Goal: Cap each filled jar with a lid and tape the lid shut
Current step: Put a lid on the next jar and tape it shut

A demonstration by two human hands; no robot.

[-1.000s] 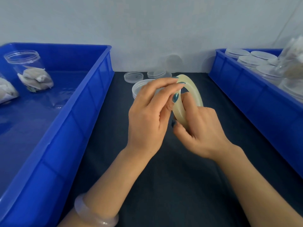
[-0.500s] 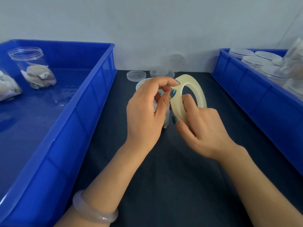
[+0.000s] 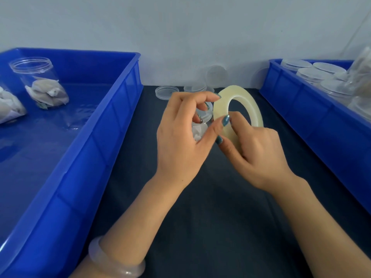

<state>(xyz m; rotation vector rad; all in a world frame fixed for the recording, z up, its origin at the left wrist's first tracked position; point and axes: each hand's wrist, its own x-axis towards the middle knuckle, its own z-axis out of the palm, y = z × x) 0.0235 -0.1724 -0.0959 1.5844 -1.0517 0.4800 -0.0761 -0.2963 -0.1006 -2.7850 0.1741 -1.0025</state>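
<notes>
On my feed, a plain pale grey wall (image 3: 180, 27) meets the back edge of a dark counter (image 3: 220, 227) under soft, even light.

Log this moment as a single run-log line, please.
right hand: grips tape roll | left hand: pinches its edge | jar: behind left hand

Above the dark counter (image 3: 210, 217), the right hand (image 3: 259, 155) grips an upright pale roll (image 3: 239, 101) of tape, fingers (image 3: 240, 122) through its hole, while the left hand (image 3: 180, 145) pinches its rim, hiding part of a jar (image 3: 202, 126), between left bin (image 3: 90, 157) and right bin (image 3: 321, 121).
</notes>
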